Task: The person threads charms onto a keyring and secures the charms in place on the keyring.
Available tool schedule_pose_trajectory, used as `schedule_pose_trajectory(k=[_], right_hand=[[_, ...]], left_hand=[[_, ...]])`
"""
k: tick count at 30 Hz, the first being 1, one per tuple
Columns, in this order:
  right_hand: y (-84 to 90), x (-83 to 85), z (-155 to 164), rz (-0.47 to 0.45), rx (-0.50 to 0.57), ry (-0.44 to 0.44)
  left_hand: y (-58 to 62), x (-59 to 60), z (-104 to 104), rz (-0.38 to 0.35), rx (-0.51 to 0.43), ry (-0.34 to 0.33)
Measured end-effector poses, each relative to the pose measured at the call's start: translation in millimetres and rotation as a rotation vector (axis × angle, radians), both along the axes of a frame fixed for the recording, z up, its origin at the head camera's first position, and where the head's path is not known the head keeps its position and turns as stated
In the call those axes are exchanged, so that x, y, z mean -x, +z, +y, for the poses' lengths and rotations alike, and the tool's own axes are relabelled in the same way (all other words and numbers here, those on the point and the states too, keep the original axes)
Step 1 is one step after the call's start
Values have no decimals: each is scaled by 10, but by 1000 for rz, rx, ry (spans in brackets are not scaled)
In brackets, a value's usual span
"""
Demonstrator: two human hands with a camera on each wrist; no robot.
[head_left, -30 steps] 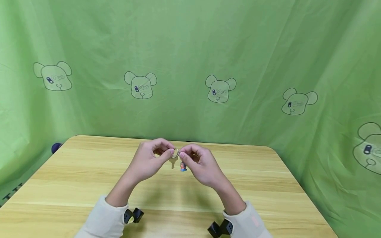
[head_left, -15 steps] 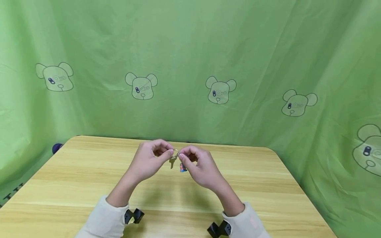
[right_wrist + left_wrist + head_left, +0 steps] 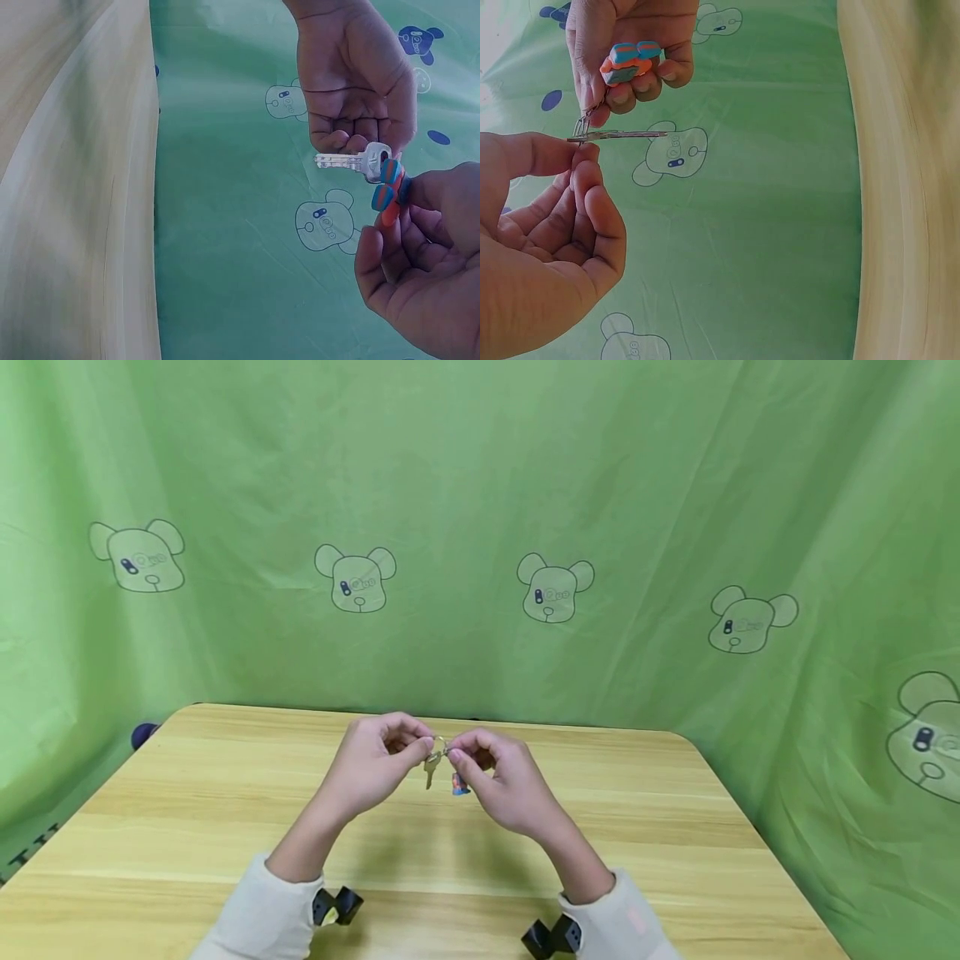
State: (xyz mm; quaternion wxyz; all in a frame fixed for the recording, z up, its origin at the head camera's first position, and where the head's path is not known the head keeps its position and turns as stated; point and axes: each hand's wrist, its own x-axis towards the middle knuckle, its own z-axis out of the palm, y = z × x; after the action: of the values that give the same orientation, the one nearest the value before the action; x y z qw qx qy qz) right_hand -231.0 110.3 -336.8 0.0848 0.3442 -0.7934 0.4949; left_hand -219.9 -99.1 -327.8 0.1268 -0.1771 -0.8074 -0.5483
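Both hands are raised a little above the wooden table (image 3: 225,810), fingertips almost meeting. My left hand (image 3: 378,764) pinches the head of a silver key (image 3: 430,770) between thumb and forefinger; the blade sticks out sideways in the left wrist view (image 3: 622,136). My right hand (image 3: 498,777) pinches the thin metal key ring (image 3: 441,747) that joins the key to a small blue and orange charm (image 3: 459,785). The charm lies against the right hand's curled fingers (image 3: 630,61). In the right wrist view the key (image 3: 345,161) and charm (image 3: 388,191) sit between the two hands.
A green curtain (image 3: 480,510) printed with bear heads hangs behind and around the table. A dark blue object (image 3: 142,734) peeks out at the table's far left corner. Black camera mounts (image 3: 336,903) show at both wrists. The table's right edge curves off near the curtain.
The key has swung from hanging straight down to slanting down and left. Both hands have shifted slightly, still pinching at the same spot.
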Motion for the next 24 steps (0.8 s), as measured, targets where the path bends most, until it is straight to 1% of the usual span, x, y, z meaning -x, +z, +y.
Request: schedule_pose_trajectory(k=[6, 9, 12, 15, 19, 24], right_hand=[[-1, 12, 10, -38, -33, -6], [7, 16, 19, -63, -52, -1], [20, 21, 39, -107, -89, 25], [17, 46, 60, -177, -148, 70], [-25, 97, 90, -265, -229, 154], [-140, 167, 133, -341, -305, 262]], left_hand=[[-6, 14, -15, -12, 8, 4], [-16, 27, -19, -11, 17, -4], [-20, 28, -31, -10, 43, -17], [-38, 39, -54, -31, 96, -40], [-83, 68, -81, -94, 182, -101], [-210, 150, -102, -141, 272, -215]])
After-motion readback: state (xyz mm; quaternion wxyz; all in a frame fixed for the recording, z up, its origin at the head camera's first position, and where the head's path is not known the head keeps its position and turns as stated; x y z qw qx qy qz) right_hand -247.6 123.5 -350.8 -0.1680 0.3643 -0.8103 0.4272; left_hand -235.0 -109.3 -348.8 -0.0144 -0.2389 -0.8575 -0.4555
